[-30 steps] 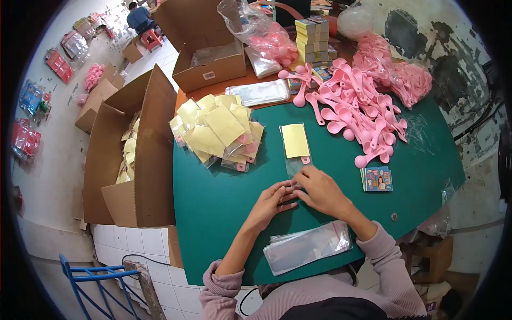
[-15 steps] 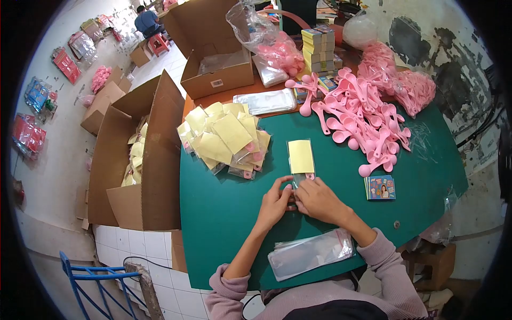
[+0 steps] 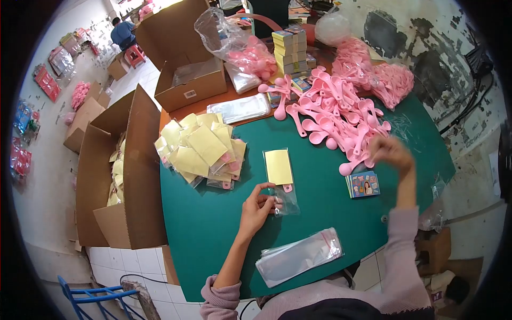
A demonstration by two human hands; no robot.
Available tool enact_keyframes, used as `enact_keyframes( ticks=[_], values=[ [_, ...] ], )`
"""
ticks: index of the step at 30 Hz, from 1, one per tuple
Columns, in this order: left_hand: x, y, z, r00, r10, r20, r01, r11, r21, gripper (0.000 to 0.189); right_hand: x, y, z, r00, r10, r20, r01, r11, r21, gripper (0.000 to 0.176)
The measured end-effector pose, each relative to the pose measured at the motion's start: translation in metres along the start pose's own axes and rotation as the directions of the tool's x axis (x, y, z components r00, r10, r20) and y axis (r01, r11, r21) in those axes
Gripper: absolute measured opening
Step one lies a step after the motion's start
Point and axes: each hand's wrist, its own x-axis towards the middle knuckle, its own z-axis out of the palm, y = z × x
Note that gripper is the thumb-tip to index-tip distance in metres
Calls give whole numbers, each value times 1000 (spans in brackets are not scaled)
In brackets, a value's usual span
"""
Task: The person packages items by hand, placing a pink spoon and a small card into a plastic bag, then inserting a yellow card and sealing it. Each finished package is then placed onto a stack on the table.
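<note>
**Left hand pinches packet end, right hand up by the spoons**

My left hand (image 3: pixel 257 205) is closed narrow, with thumb and fingertips pinching the near end of the packet (image 3: pixel 281 178). The packet lies flat on the green mat (image 3: pixel 330 224), roughly mid-table in front of me, with its long side running away from me.

The packet is a clear glossy plastic sleeve. Its far half is filled by a plain pale yellow card (image 3: pixel 278 166), rectangular, with no print visible. A small pink handle tip (image 3: pixel 288 188) pokes out below the card, and the rest of that piece is hidden behind it. The near half of the sleeve is empty, see-through and a bit crinkled where my fingers grip it.

My right hand (image 3: pixel 390 152) is raised off the mat at the near edge of the loose pink spoons (image 3: pixel 341 114). It is motion-blurred, so I can't tell if it is open or holding anything. A small stack of printed cards (image 3: pixel 364 184) sits just below it.

A heap of finished packets (image 3: pixel 200 152) lies to the left of the packet, near but apart. A stack of empty clear bags (image 3: pixel 298 255) sits at the mat's near edge. An open cardboard box (image 3: pixel 133 165) stands left of the table.
</note>
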Motion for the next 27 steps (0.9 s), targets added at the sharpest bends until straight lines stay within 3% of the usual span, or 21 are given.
enact_keyframes(
  ticks=[1, 2, 3, 4, 5, 6, 8, 9, 10, 11, 12, 13, 15, 16, 18, 19, 22, 23, 24, 26, 27],
  values=[
    [0, 0, 1, 1000, -2, 0, 2, 1000, 1, 24, -4, 11, -39, 983, -58, -173, 49, 997, -55, 11],
    [1, 0, 2, 1000, 6, -5, -5, 999, 41, 22, -2, 32, -87, 920, 42, -389, -58, 998, -28, 16],
    [0, -1, 2, 1000, 13, -9, -13, 997, 79, 20, -3, 55, -126, 765, 59, -642, -85, 996, -10, 16],
    [1, -4, 1, 1000, 17, -15, -16, 997, 79, 20, -2, 52, -126, 768, 55, -638, -81, 997, -12, 16],
    [3, -8, -1, 999, 28, 18, -29, 996, 84, 18, -3, 49, -125, 732, 98, -674, -257, 956, -140, 19],
    [3, -11, -2, 998, 32, 51, -36, 995, 91, 17, -7, 45, -120, 686, 134, -715, -429, 868, -249, 23],
    [4, -8, -3, 999, 15, 44, -19, 996, 81, 17, -17, 46, -108, 584, 160, -796, -714, 568, -409, 33],
    [4, -7, -4, 999, 2, 43, -6, 997, 77, 17, -8, 49, -79, 733, 0, -680, -477, 712, -515, 42],
    [4, -6, -5, 999, -1, 32, -2, 997, 79, 17, 10, 46, -29, 770, -240, -591, -285, 700, -655, 42],
    [4, -5, -4, 999, -9, 38, 8, 1000, 26, 17, 16, 29, 21, 881, -108, -461, -105, 905, -412, 49],
    [4, -3, -4, 999, -17, 46, 18, 999, -26, 18, 30, 35, 65, 943, -182, -278, 60, 916, -397, 51],
    [3, -1, -3, 999, -23, 41, 24, 1000, -19, 18, 37, 22, 109, 977, -176, -118, 102, 878, -467, 63],
    [0, 4, -1, 997, -9, 79, 20, 989, -145, 19, 47, 33, 162, 962, -273, -12, 212, 774, -597, 42],
    [-2, 4, -3, 997, -17, 73, 27, 991, -134, 19, 51, 38, 166, 961, -275, -14, 215, 782, -586, 42],
    [-6, 5, -8, 991, 24, 130, -3, 988, -155, 21, 61, 43, 170, 905, -426, -4, 304, 651, -695, 32],
    [-6, -1, -11, 985, 16, 173, 30, 964, -265, 19, 60, 34, 164, 909, -417, -16, 304, 687, -660, 24],
    [-5, 2, -5, 991, 64, 113, -38, 975, -221, 17, 59, 44, 157, 905, -423, -50, 344, 795, -500, 22],
    [-3, 3, 1, 993, 114, 35, -113, 993, -36, 12, 57, 46, 157, 907, -418, -52, 338, 796, -502, 22],
    [-2, 7, 4, 993, 110, 42, -108, 993, -41, 12, 55, 45, 159, 907, -418, -46, 353, 816, -458, 21],
    [-2, 10, 7, 983, 174, 62, -185, 908, 377, 11, 51, 45, 157, 911, -410, -42, 359, 839, -409, 21],
    [-2, 7, 7, 984, 168, 64, -179, 909, 376, 11, 51, 44, 156, 943, -330, -38, 297, 888, -352, 19]
  ],
)
